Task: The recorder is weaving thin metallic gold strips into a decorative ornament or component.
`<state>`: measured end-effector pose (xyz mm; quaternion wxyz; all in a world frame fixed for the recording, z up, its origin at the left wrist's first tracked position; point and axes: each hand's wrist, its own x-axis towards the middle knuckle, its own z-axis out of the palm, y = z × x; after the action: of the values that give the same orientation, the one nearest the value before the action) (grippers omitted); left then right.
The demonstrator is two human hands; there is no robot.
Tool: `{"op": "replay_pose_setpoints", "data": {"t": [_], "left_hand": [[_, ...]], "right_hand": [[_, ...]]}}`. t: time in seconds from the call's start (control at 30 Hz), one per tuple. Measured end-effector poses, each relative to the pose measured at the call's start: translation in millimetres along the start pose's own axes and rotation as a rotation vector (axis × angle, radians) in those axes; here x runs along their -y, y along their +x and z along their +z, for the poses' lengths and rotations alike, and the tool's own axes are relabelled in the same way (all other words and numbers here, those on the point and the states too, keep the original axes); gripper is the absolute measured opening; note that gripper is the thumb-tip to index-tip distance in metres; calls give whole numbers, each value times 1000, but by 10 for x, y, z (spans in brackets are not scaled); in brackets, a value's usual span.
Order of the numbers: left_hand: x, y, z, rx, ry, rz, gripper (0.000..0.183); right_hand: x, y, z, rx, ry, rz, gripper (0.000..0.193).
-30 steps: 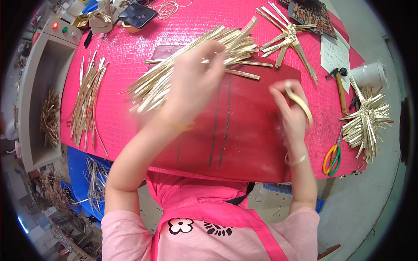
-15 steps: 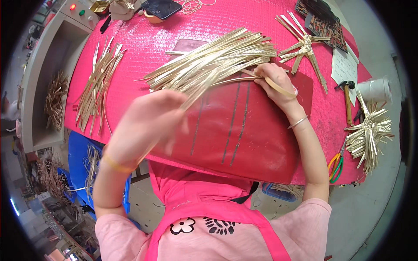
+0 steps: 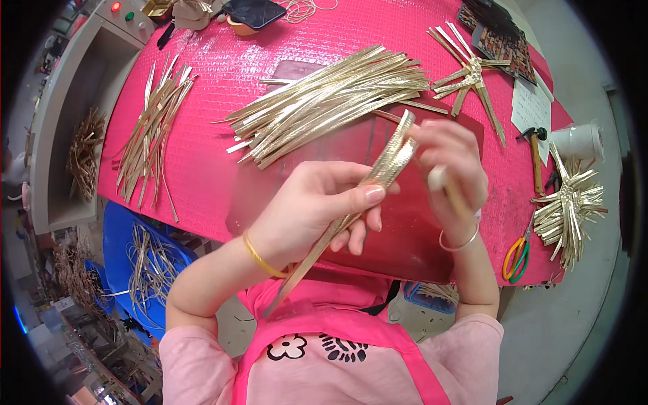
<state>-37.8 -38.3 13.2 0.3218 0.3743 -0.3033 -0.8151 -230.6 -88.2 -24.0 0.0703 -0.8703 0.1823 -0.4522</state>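
My left hand (image 3: 317,206) pinches a shiny gold strip (image 3: 391,162) between thumb and fingers, above the dark red work mat (image 3: 418,250). The strip's narrow tail hangs below the hand toward the apron, and its upper part looks wider and doubled. Close to its upper end is my right hand (image 3: 453,165), blurred by motion, with fingers curled. A beige strip (image 3: 459,202) lies in the right palm; its exact shape is smeared. Beyond both hands, a large bundle of gold strips (image 3: 331,101) lies across the mat.
Another gold bundle (image 3: 152,128) lies at left on the pink table cover (image 3: 209,88). At right are a woven gold star piece (image 3: 474,71), a hammer (image 3: 536,158), scissors (image 3: 518,256) and a pile of gold pieces (image 3: 572,202). A blue bin (image 3: 125,236) stands lower left.
My left hand has moved right and nearer the middle, bringing a gold strip away from the bundle. My right hand has drawn back from the bundle toward me.
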Motion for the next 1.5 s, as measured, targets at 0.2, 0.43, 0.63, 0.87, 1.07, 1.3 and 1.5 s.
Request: {"op": "replay_pose_setpoints", "data": {"t": [0.2,0.43,0.63,0.87,1.07,1.3,1.5], "left_hand": [[265,-40,16,-215,55,58,27],[350,-38,-56,-99,28,91,32],[334,-90,-65,-44,59,51,33],[368,-101,-94,-5,-26,3,32],[492,-160,-134,-135,24,124,30],[682,-218,-177,-216,96,129,24],[716,-192,-258,-302,-42,128,22]], "right_hand": [[327,-25,273,-326,1032,872,32],[330,112,224,-433,947,911,26],[363,166,145,-393,865,849,26],[400,191,119,-347,824,853,27],[264,243,75,-290,737,921,21],[78,232,146,-162,708,1002,26],[37,42,204,-218,185,666,42]]}}
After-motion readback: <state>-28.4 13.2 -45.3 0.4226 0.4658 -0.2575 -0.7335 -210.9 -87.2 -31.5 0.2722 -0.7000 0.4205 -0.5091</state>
